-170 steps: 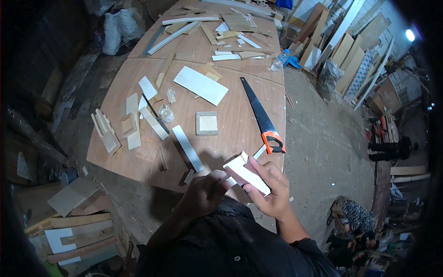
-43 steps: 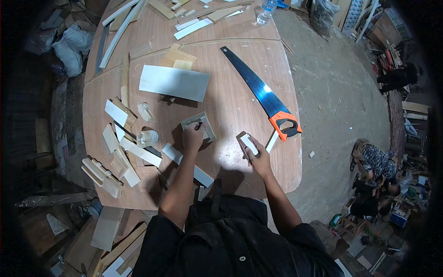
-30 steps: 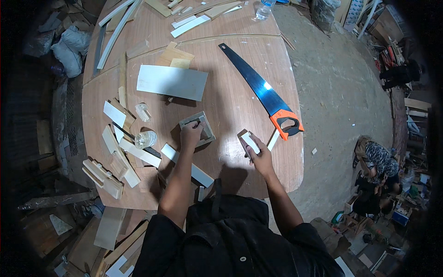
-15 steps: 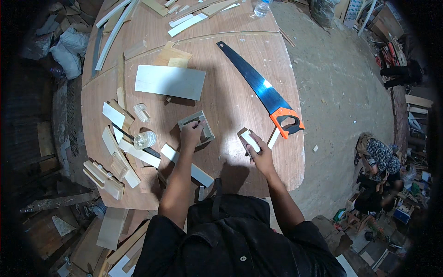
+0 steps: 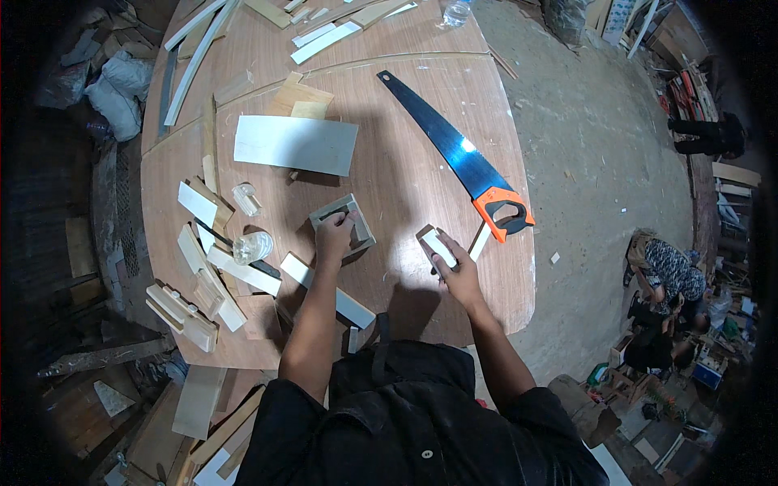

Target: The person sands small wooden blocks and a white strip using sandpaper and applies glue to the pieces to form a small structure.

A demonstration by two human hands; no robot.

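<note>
A small open wooden box [image 5: 366, 230] rests on the table in front of me. My left hand [image 5: 332, 235] is closed on its near left side, fingers reaching inside over the wall. To the right, my right hand [image 5: 460, 274] grips a small white-topped wooden block [image 5: 438, 246] at table level, apart from the box. Its fingers wrap the block's near end, and the underside is hidden. Beyond the right hand lies a handsaw [image 5: 454, 150] with an orange and black handle, a narrow light strip [image 5: 480, 240] showing under it.
A white board [image 5: 296, 144] lies across wooden scraps past the box. On the left are a glass jar [image 5: 253, 246], a small clear container [image 5: 246, 199] and several wood offcuts [image 5: 211, 285]. A water bottle [image 5: 456, 12] stands at the far edge. Another person [image 5: 668, 279] crouches at right.
The fingers of my left hand have shifted slightly at the box wall. My right hand and the block stay nearly where they were; the whole view has drifted a little.
</note>
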